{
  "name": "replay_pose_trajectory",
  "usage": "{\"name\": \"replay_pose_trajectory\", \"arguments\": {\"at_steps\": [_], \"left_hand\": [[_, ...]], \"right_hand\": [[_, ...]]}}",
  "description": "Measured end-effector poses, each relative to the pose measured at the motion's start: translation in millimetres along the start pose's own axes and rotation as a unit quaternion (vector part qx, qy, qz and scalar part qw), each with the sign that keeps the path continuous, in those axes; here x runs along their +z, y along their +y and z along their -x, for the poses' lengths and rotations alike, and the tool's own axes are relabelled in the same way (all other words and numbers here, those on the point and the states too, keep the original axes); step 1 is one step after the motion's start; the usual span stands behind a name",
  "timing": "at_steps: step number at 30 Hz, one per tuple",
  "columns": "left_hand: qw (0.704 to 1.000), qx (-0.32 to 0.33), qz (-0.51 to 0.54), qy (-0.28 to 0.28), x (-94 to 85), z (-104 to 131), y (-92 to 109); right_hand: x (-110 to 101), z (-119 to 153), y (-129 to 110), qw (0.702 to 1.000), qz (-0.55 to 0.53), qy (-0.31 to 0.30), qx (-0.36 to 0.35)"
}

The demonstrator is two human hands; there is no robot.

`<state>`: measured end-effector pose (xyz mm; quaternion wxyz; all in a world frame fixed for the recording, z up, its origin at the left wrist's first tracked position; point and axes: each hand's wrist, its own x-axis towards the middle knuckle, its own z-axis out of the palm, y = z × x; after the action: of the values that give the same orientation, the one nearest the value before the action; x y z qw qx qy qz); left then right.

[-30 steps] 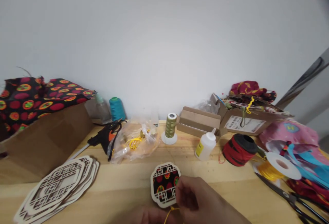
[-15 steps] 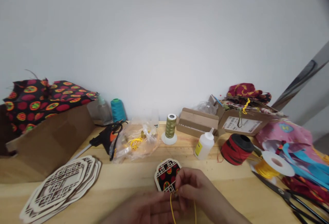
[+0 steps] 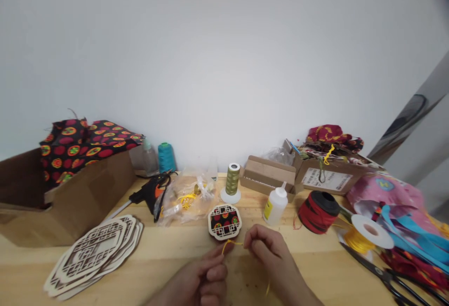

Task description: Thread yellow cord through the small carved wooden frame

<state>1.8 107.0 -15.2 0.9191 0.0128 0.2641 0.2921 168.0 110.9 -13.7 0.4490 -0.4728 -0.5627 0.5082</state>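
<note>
Both hands pinch a yellow cord at a small fretwork ornament

Left hand [image 3: 205, 278] and right hand [image 3: 268, 254], fingers closed on the yellow cord [image 3: 232, 243], should hold it taut just below the ornament [image 3: 224, 222] lying on the table [image 3: 168, 254]; the label on the glue bottle [image 3: 275, 204] beyond is unreadable

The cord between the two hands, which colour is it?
Yellow cord, head view.

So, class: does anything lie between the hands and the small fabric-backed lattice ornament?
Nothing visible. The left hand and right hand pinch a yellow cord running to the ornament.
</note>
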Motion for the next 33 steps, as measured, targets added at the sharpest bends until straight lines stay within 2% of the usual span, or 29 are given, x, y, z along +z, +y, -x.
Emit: {"name": "replay_pose_trajectory", "arguments": {"at_steps": [3, 6, 8, 11, 14, 18, 23, 27, 29, 32, 33], "left_hand": [[0.999, 0.019, -0.005, 0.049, 6.1, -1, 1], [0.995, 0.045, -0.018, 0.086, 14.4, -2, 1], [0.996, 0.039, -0.031, 0.079, 18.8, -2, 2], [0.998, 0.019, -0.04, 0.038, 20.1, -2, 4], [0.999, 0.026, -0.044, 0.02, 14.9, -4, 4], [0.997, 0.045, -0.052, 0.021, 5.0, -8, 1], [0.994, 0.061, -0.087, -0.002, -2.8, -11, 2], [0.994, 0.055, -0.097, 0.005, -3.5, -12, 3], [0.993, 0.05, -0.105, 0.021, -1.9, -12, 4], [0.994, 0.037, -0.096, 0.027, 0.7, -10, 3], [0.995, 0.032, -0.092, 0.02, 1.2, -9, 3]], "right_hand": [[2, 2, 4, 0.99, 0.14, -0.021, 0.012], [5, 4, 10, 0.978, 0.202, -0.056, 0.018], [7, 5, 11, 0.974, 0.212, -0.077, 0.017], [8, 8, 8, 0.967, 0.23, -0.103, 0.029], [7, 9, 4, 0.957, 0.251, -0.144, 0.016], [6, 7, 6, 0.943, 0.261, -0.205, -0.01], [2, 8, 6, 0.952, 0.27, -0.132, 0.052], [-4, 9, -4, 0.955, 0.251, -0.136, 0.083], [-6, 7, -6, 0.956, 0.212, -0.179, 0.094], [1, 2, 2, 0.938, 0.159, -0.289, 0.107], [6, 0, 6, 0.934, 0.156, -0.304, 0.103]]}}
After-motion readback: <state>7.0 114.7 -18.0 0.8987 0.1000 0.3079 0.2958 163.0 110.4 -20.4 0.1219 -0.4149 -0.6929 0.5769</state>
